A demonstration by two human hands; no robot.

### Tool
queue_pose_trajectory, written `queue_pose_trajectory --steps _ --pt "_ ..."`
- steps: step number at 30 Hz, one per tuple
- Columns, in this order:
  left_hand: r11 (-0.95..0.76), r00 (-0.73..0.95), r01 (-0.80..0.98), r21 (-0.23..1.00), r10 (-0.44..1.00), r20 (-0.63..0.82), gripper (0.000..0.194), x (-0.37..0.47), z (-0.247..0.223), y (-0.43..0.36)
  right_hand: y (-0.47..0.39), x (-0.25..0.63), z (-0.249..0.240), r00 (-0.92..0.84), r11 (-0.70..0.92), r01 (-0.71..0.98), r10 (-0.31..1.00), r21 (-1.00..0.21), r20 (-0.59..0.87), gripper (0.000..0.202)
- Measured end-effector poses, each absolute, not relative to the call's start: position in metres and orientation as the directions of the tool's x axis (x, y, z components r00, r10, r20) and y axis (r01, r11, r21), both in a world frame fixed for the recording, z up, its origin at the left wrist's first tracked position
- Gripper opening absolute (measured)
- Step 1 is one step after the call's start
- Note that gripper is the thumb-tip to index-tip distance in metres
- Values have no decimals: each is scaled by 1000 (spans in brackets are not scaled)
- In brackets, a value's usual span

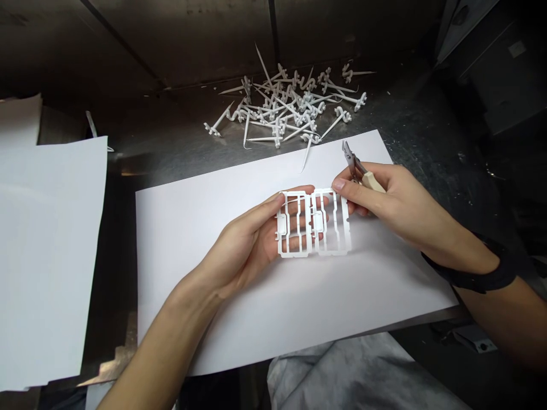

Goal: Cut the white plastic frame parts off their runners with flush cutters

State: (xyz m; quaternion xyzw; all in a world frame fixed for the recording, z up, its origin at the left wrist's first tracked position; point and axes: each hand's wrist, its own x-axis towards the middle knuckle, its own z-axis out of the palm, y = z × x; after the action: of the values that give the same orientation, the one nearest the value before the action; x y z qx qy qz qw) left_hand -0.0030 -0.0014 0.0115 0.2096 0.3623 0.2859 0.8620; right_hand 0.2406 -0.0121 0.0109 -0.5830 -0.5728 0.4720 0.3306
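Note:
A white plastic frame of moulded parts (pixel 314 223) is held over a white sheet of paper (pixel 239 307). My left hand (pixel 252 242) supports it from below and from the left, thumb on its top left corner. My right hand (pixel 399 208) pinches the frame's top right corner with thumb and forefinger. The same hand also holds small cutting pliers (pixel 356 166) with cream handles, jaws pointing up and away from the frame.
A pile of several cut white plastic sprue pieces (pixel 290 105) lies on the dark metal bench (pixel 171 142) behind the paper. Another white sheet (pixel 43 256) lies at the left. Grey fabric (pixel 359 370) sits below the bench edge. A dark box (pixel 504 68) stands at the far right.

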Motion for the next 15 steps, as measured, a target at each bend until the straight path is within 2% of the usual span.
queue_pose_trajectory --steps 15 --pt "758 589 -343 554 634 -502 37 -4 12 -2 -12 240 13 -136 -92 310 981 -946 -140 15"
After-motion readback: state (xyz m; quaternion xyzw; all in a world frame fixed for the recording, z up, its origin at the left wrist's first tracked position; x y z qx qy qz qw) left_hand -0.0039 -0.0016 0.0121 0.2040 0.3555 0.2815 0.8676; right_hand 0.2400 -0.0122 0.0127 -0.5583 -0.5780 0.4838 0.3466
